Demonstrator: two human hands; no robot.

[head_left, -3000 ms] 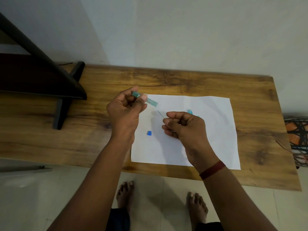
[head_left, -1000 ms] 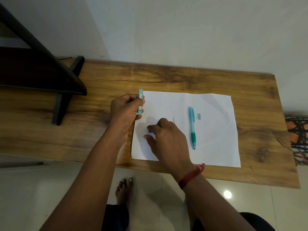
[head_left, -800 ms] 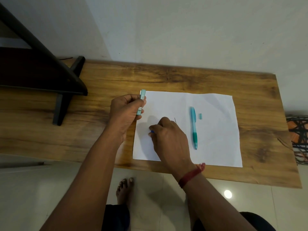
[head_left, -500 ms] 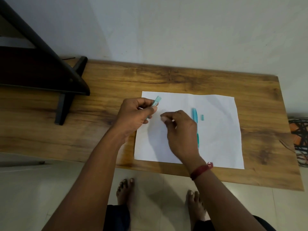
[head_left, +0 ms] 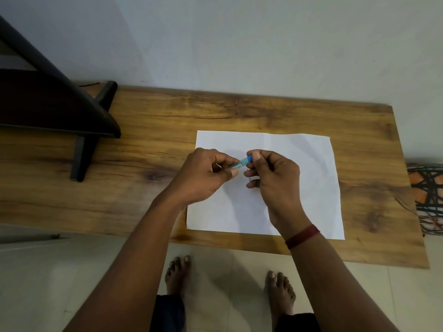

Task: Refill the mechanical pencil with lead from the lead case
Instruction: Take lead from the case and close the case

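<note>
My left hand [head_left: 206, 174] pinches a small teal lead case [head_left: 240, 163] above the white paper sheet [head_left: 309, 188]. A blue cap [head_left: 250, 159] sits at the case's right end, and the thumb and forefinger of my right hand [head_left: 273, 178] press on it. Both hands meet over the upper left part of the sheet. A thin dark lead [head_left: 251, 182] shows just under my right fingers. The mechanical pencil lies hidden behind my right hand.
The sheet lies on a wooden table [head_left: 167, 130] set against a pale wall. A dark stand with a black foot [head_left: 81, 149] occupies the table's left end. A wire basket [head_left: 429, 200] stands past the right edge. My bare feet [head_left: 177, 274] are on the tiled floor below.
My right hand picked the small blue cap off the paper and brought it up to the lead case. My left hand tilted the case toward it. The pencil is now covered by my right hand.
</note>
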